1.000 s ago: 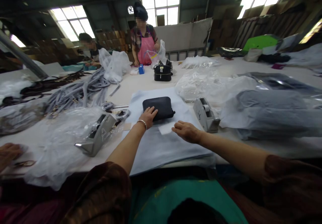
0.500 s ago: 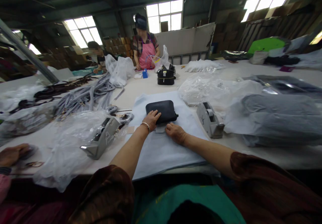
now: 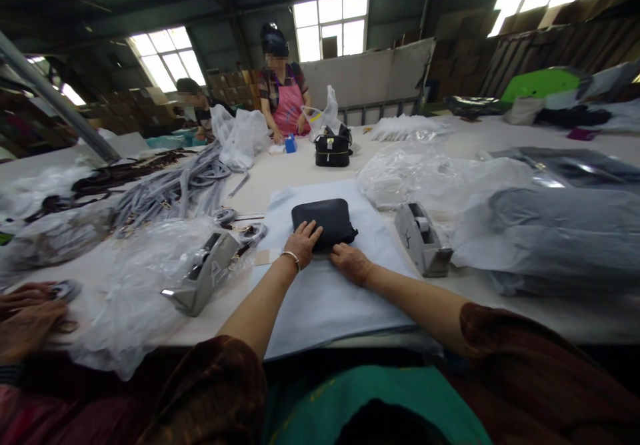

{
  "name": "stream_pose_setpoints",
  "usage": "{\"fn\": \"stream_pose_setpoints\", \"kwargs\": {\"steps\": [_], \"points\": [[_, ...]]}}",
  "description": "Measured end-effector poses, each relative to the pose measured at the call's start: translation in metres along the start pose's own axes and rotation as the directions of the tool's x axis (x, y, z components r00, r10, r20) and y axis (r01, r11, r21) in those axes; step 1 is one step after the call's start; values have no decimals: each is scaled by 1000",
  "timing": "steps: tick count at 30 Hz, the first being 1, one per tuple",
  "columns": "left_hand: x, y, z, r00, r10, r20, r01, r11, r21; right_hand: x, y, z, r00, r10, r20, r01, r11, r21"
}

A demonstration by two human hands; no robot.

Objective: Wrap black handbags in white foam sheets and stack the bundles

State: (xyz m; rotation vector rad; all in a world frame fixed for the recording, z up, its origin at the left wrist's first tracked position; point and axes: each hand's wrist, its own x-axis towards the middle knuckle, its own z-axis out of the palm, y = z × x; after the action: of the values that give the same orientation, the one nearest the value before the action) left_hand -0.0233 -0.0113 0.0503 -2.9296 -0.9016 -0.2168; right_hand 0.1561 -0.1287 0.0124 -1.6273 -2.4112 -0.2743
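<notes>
A small black bag [image 3: 326, 221] lies on a stack of pale bluish-white sheets [image 3: 320, 311] in front of me. My left hand [image 3: 303, 243] rests on its near left corner, fingers stretched out over the black surface. At the near edge, my right hand [image 3: 351, 263] is closed, its fingers curled and the fingertips tucked at the bag's underside. What those fingertips pinch, if anything, is hidden. Just left of my left wrist is a small beige card [image 3: 262, 257].
Grey tape dispensers stand to the left [image 3: 203, 275] and right [image 3: 423, 239]. Clear plastic bags [image 3: 135, 285] and grey straps [image 3: 175, 181] cover the left side. Another black bag [image 3: 333, 151] stands farther back. A co-worker's hands [image 3: 35, 315] are at far left; a person in a pink apron [image 3: 287, 108] stands opposite.
The pale flap that stuck out under the bag's near edge is now mostly out of sight. My left hand stays on the bag. Another co-worker's hand has appeared at far left.
</notes>
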Motion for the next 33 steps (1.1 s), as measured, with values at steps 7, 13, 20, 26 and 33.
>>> {"fn": "stream_pose_setpoints", "kwargs": {"steps": [7,13,20,26,33], "points": [[-11,-3,4,999,14,-33,-15,999,-51,11,33,-37,922,209,-327,-154,970,187],[-10,-6,-4,995,42,-94,-53,992,-113,65,50,-41,930,229,-288,-174,963,206],[-6,-4,-1,969,-14,-246,-25,988,-153,117,59,-23,938,300,-173,-265,944,198],[10,-6,-17,968,-50,-246,9,986,-164,124,59,1,945,328,-10,-323,936,142],[57,-18,-22,937,-197,-287,122,958,-261,123,60,4,945,327,30,-327,930,171]]}}
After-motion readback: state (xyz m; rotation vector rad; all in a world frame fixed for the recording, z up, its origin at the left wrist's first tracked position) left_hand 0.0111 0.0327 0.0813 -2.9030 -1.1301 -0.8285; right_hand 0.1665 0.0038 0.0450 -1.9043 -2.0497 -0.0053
